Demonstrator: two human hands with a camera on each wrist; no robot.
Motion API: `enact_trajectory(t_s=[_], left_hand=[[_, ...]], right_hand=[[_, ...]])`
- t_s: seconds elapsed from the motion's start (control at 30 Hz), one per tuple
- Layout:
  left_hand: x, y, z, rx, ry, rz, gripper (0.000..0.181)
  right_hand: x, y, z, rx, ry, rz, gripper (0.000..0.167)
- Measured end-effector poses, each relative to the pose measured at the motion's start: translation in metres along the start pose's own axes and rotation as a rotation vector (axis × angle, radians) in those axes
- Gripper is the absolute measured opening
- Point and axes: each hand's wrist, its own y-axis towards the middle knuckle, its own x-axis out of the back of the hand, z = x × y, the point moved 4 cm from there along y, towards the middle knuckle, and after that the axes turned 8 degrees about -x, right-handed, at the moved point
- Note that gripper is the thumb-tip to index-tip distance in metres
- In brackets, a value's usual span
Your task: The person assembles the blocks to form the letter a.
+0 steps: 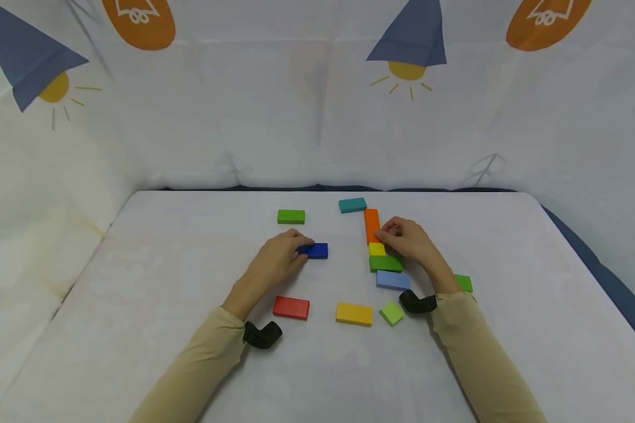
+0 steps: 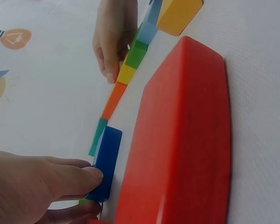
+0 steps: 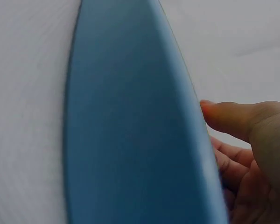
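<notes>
left hand (image 1: 277,261) grips one dark-blue oblong block (image 1: 318,251) left of one orange oblong block (image 1: 371,225); right hand (image 1: 410,242) touches it, grasp unclear.

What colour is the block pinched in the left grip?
Blue; the block shows best in the left wrist view.

Dim, even light, soft shadows beside sleeves (image 1: 487,358), close light-blue block (image 3: 130,121) blurred
</notes>
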Motion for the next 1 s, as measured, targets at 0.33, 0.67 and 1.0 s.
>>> enact_trajectory(t_s=[0.33, 0.67, 1.0], left_hand=[[0.008, 0.002, -0.001, -0.016, 0.011, -0.019, 0.032], [0.002, 0.002, -0.002, 0.022, -0.025, 0.003, 0.034], [-0.004, 0.006, -0.01, -0.037, -0.008, 0.002, 0.031]], right_hand=[[0.002, 0.001, 0.005, 0.006, 0.045, 0.03, 0.041], [0.003, 0.001, 0.005, 0.0, 0.029, 0.05, 0.042], [-0.002, 0.001, -0.001, 0.017, 0.028, 0.035, 0.042]])
